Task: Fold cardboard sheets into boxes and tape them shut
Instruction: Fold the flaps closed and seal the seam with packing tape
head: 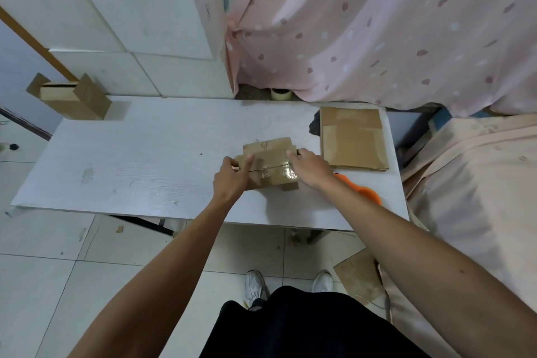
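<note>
The box point(268, 166), seam already taped, is held at each end in the curled grip of left hand point(232, 180) and right hand point(309, 166); sheets point(353, 139) at two o'clock are not yet folded.

pink dotted curtain point(377, 23) behind white table point(130, 160) | white blocks point(116, 9), perhaps foam | white shoes point(255, 285) on tiles point(43, 270)

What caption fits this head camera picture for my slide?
Left hand and right hand hold a taped cardboard box on the white table beside flat cardboard sheets.
</note>
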